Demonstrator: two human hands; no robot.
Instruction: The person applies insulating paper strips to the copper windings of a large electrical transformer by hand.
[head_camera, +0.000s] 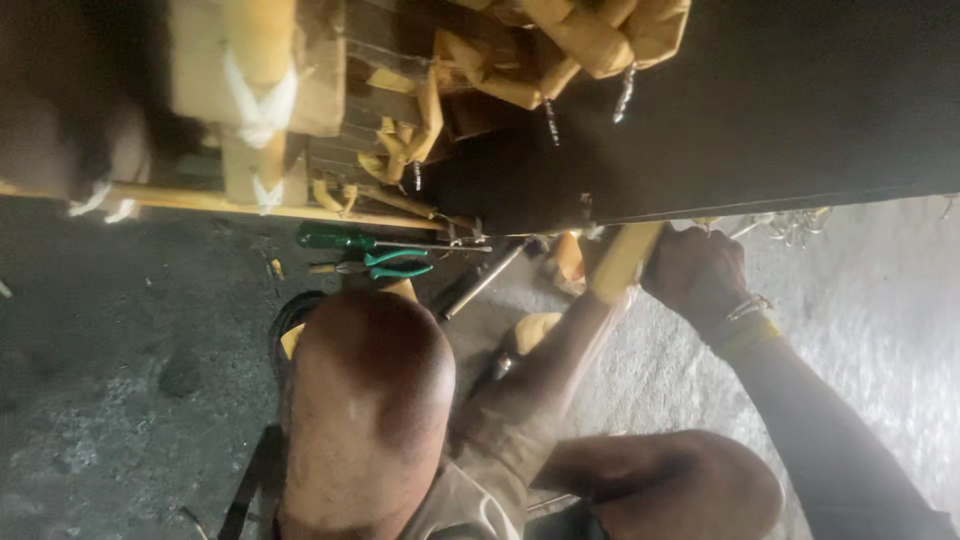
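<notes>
The right hand (697, 272) is closed in a fist around a yellow rod (622, 262), gripping it right under the edge of a big dark panel (780, 110) that fills the far right of the view. A bracelet (745, 318) sits on that wrist, and the dark forearm runs down to the near right corner.

The left hand is harder to read: a blurred shape sits at the far left edge, and whether it is a hand, open or closed, cannot be told.

Up at the far side, to the left of the panel, there's a yellowish wooden frame (255, 90) bound with white cord (258, 105), and beside it a tangle of yellow padded strips (580, 35) with small metal springs (625, 92) hanging from them. A long thin yellow stick (250, 204) runs along the bottom of that frame, from the left edge towards the panel.

On the grey concrete floor (120, 400), just below the stick, lies a green-handled screwdriver (335, 240), and touching close beside it a pair of green-handled pliers (395, 265). A thin metal bar (485, 280) lies slanted just to the right of them.

Near the camera, a bare knee (365, 400) fills the middle, with the other knee (665, 485) low to its right.
</notes>
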